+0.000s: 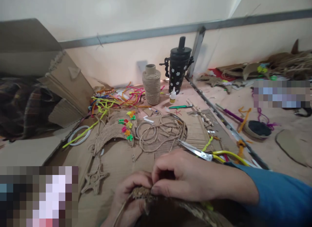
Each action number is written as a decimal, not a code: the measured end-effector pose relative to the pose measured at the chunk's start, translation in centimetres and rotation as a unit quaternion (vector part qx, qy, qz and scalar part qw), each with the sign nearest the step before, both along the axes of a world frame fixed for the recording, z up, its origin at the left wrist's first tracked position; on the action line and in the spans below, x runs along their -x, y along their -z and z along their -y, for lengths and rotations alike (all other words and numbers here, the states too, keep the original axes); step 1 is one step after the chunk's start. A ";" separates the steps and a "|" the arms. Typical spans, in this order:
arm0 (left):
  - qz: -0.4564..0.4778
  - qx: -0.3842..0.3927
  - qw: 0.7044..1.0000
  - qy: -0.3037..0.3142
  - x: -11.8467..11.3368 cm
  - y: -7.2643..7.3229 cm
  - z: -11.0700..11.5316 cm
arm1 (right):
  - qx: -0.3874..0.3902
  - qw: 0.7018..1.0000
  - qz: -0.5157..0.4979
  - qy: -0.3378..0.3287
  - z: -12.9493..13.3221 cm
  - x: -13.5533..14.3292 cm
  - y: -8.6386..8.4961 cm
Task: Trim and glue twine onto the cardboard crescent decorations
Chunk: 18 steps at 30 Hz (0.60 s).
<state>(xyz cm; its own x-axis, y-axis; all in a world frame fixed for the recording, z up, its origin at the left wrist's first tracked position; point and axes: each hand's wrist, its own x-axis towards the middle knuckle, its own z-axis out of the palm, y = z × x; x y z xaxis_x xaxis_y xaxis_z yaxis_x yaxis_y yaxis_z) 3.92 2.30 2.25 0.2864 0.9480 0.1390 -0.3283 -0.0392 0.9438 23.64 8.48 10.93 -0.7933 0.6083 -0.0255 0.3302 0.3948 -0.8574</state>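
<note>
At the bottom middle, a twine-wrapped piece [141, 192] with a frayed brown edge is held between my two hands; its lower part is in shadow and cut off. My left hand [128, 194] is closed around its left end, where a strand of twine hangs down. My right hand [182, 175] pinches at the piece's upper edge, thumb and fingertips close together. Just beyond the right hand lie yellow-handled scissors [207, 154], blades parted. A twine star [94, 179] and twine crescents [109, 136] with small coloured flowers [127, 132] lie on the cardboard to the left.
Loose twine [168, 131] lies coiled ahead. Behind it stand a twine spool [151, 85], a black flowered tumbler [179, 69], a small glue bottle [173, 96] and a green cutter [180, 107]. A cardboard box [70, 87] stands left; a metal strip [219, 118] divides the table.
</note>
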 end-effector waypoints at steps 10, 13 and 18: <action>-0.016 0.002 0.999 -0.029 0.0 -0.2 0.0 | -0.052 0.996 0.020 0.067 -2.3 -0.9 0.9; 0.000 0.009 0.999 -0.047 -0.4 -0.8 -0.1 | -0.130 0.964 0.071 0.223 -7.7 -3.6 2.7; 0.022 -0.012 0.997 -0.074 -0.4 -0.6 -0.4 | -0.175 0.892 0.154 0.388 -17.4 -8.0 6.4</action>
